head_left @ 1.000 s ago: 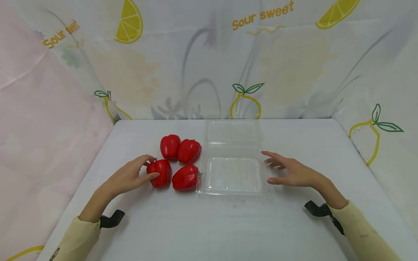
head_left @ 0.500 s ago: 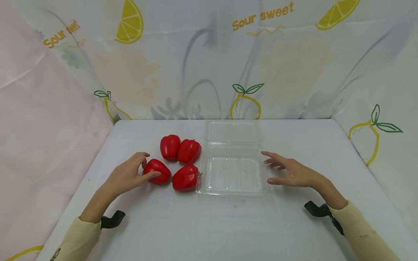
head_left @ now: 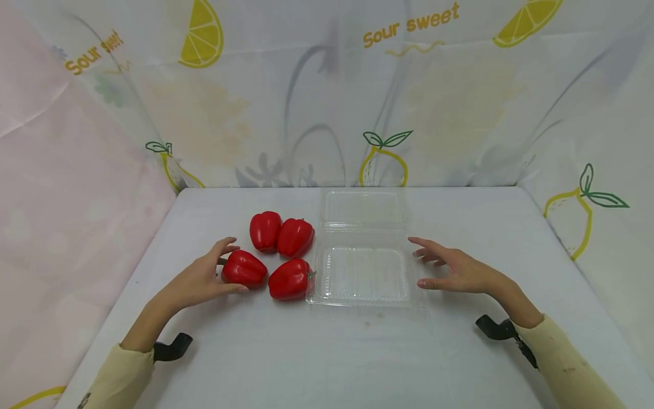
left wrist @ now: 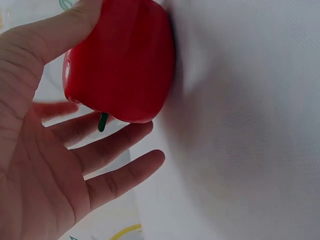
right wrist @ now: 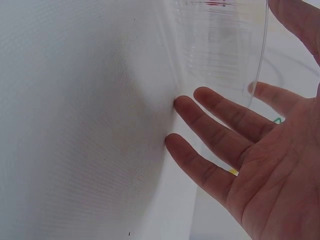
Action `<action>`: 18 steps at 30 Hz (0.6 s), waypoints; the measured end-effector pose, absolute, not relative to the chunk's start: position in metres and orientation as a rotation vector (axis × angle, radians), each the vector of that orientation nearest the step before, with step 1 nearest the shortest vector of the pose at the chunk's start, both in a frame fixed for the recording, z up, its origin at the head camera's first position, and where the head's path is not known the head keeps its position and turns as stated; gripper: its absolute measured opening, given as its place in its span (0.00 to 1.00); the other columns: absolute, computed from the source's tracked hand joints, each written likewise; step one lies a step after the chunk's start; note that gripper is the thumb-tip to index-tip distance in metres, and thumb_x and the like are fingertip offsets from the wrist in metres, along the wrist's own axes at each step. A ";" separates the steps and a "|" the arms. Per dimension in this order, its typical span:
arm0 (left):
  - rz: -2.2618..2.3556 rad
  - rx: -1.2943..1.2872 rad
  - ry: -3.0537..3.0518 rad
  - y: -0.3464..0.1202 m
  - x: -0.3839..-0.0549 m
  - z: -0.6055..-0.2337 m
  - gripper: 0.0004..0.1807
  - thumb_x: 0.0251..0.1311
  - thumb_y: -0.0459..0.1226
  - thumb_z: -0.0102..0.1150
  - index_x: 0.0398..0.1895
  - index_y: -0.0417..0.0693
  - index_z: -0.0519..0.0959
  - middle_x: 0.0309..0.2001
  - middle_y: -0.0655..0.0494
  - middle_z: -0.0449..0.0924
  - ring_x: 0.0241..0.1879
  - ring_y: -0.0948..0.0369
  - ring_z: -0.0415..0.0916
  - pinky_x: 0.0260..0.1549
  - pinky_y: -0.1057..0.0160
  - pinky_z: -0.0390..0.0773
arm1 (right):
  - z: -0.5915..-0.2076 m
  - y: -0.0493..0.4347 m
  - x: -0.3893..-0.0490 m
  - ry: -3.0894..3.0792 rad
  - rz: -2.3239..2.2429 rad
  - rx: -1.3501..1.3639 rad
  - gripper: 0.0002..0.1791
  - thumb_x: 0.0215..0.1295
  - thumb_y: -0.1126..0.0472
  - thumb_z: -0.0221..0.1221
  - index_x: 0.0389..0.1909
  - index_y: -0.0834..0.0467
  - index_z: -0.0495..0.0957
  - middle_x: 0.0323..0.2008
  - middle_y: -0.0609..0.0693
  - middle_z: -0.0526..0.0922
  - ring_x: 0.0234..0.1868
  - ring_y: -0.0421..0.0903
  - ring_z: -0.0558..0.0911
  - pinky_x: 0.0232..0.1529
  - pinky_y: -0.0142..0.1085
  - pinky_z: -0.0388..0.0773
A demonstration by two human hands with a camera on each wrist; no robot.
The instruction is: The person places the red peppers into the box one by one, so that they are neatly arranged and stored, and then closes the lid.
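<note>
A red bell pepper [head_left: 245, 270] lies on its side, its green stem turned toward the palm of my left hand [head_left: 201, 278]. That hand's thumb runs along the near side of the pepper, and its fingers spread loosely at the stem end. In the left wrist view the fingers [left wrist: 112, 150] are fairly straight, and the thumb overlaps the pepper [left wrist: 125, 60]; firm contact cannot be told. My right hand [head_left: 457, 270] holds nothing, fingers spread, beside the right edge of a clear plastic clamshell container [head_left: 318, 267] with its lid [head_left: 365, 207] laid back.
Three more red peppers sit between my left hand and the container: a back-left pepper [head_left: 265, 232], a back-right pepper [head_left: 296, 237] and a front pepper [head_left: 289, 279] touching the container's left edge. The white table [head_left: 317, 358] ends at a printed cloth backdrop [head_left: 449, 113].
Beside my left hand, the pepper has turned from standing with its stem up to lying with its stem leftward. The left fingers have spread wider. My right hand and the container stay put.
</note>
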State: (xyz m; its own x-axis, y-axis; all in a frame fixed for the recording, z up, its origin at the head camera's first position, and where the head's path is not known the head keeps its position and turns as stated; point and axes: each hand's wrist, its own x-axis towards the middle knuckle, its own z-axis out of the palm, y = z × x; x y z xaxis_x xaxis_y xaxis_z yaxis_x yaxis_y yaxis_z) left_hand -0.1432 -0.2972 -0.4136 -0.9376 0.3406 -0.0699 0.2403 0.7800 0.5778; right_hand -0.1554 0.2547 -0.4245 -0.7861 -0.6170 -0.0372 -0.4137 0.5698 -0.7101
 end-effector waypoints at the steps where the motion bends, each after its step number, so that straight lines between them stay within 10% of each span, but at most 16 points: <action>1: 0.873 0.488 2.796 -0.298 -0.143 -0.414 0.55 0.43 0.55 0.77 0.71 0.47 0.58 0.64 0.46 0.68 0.56 0.46 0.72 0.41 0.50 0.83 | -0.425 0.255 -0.155 2.525 -1.031 -0.849 0.48 0.61 0.47 0.67 0.76 0.53 0.53 0.62 0.56 0.74 0.61 0.53 0.75 0.57 0.54 0.74; 18: 0.897 0.621 2.781 -0.300 -0.141 -0.414 0.47 0.49 0.46 0.77 0.70 0.43 0.64 0.60 0.49 0.71 0.52 0.51 0.73 0.41 0.55 0.81 | -0.426 0.256 -0.156 2.530 -1.019 -0.847 0.47 0.62 0.47 0.67 0.76 0.52 0.53 0.62 0.56 0.75 0.60 0.52 0.76 0.57 0.54 0.74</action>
